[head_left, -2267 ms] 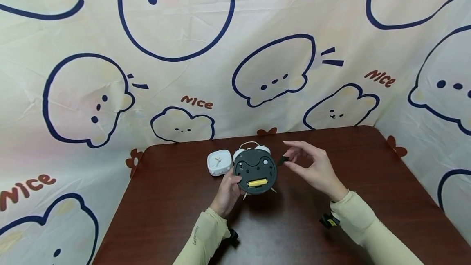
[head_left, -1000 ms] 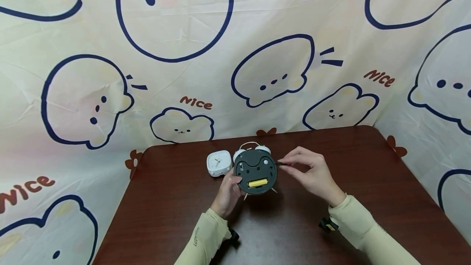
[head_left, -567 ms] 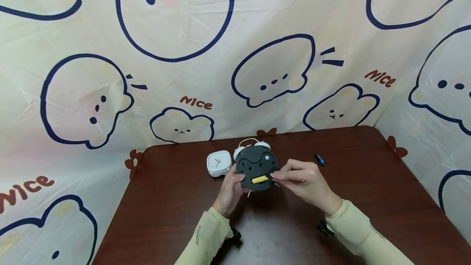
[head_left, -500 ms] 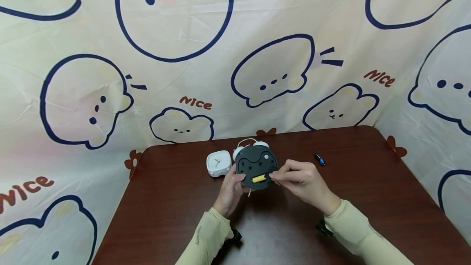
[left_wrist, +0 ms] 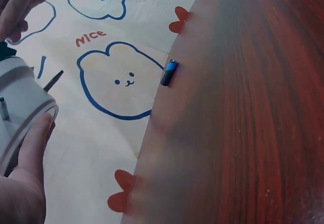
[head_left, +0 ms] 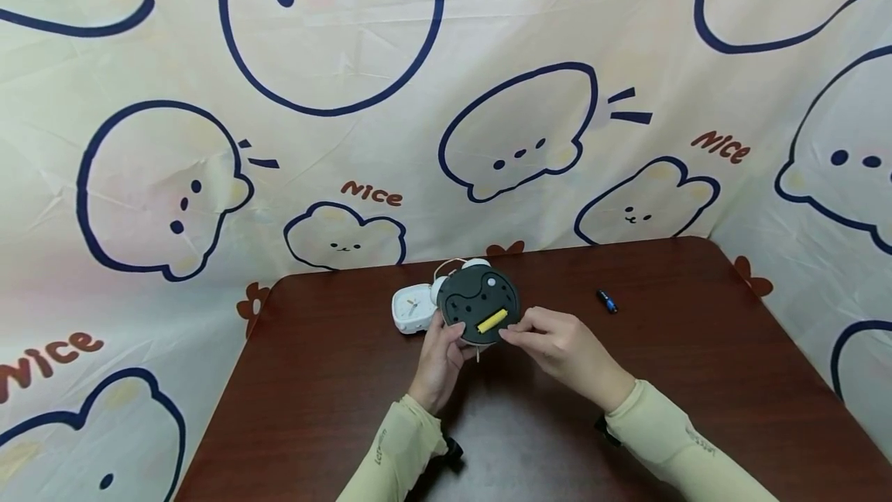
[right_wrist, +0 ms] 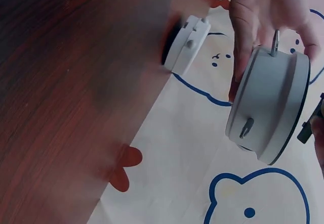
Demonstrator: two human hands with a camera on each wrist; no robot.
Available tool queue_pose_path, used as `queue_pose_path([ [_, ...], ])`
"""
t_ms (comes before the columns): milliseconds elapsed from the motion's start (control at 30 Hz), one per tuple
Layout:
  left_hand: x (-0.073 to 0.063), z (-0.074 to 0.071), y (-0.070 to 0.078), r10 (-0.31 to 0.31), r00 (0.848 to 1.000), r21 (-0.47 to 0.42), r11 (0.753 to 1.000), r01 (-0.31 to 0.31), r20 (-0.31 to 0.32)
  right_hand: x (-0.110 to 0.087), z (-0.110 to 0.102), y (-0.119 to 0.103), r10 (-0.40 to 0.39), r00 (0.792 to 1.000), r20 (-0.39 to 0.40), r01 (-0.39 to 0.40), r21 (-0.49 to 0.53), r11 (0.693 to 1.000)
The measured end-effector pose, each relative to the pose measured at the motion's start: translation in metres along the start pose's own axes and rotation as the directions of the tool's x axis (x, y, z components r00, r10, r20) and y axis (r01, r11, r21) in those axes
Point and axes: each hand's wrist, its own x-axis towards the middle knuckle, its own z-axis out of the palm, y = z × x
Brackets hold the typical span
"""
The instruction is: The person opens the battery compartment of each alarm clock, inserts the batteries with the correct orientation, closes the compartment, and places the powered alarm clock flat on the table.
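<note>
Patterned cloth: rising as a backdrop, showing blue-outlined bear faces and the word "Nice".
Dark wood table: stretching below, running back to the cloth.
Left hand: wrapping round the side of the round alarm clock, pressing a thumb on the dark back.
Tilt: leaning in that grip, showing the back to the head camera.
Yellow battery: lying slantwise in the clock's back.
Right hand: bringing thumb and forefinger nearly together at the clock's lower right edge, apparently pinching a small black piece, running out of frame in the right wrist view.
Blue-and-black battery: lying on the table, beyond the right hand.
Small white clock: sitting just left of the alarm clock, hiding partly behind.
Pale sleeves: covering both forearms.
</note>
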Motion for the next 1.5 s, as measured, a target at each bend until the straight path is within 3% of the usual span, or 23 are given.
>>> queue_pose_path([
  [167,-0.002,0.003,-0.003,-0.012,1.000,-0.001,1.000,0.012,-0.003,0.000,0.002,0.000,-0.052,0.998,0.036,0.055,-0.091,0.994],
  [400,-0.004,0.006,-0.005,-0.009,1.000,-0.005,1.000,0.009,0.003,0.002,0.007,-0.002,-0.084,0.996,0.030,0.086,-0.110,0.990],
  [667,-0.005,0.004,-0.004,-0.013,1.000,0.010,1.000,0.013,0.003,0.003,0.010,-0.002,-0.032,0.997,0.066,0.040,-0.134,0.990],
  [967,-0.007,0.005,-0.006,0.014,0.999,0.020,1.000,-0.015,0.046,0.004,0.011,-0.002,-0.007,0.995,0.103,0.025,-0.176,0.984],
  [1200,-0.007,0.006,-0.005,0.013,0.998,0.029,0.999,-0.015,0.057,0.007,0.010,-0.002,0.001,0.996,0.086,0.013,-0.167,0.986],
  [1500,-0.008,0.005,-0.004,0.013,0.997,0.020,1.000,-0.015,0.075,0.009,0.010,-0.001,-0.013,1.000,0.004,0.013,-0.115,0.993],
])
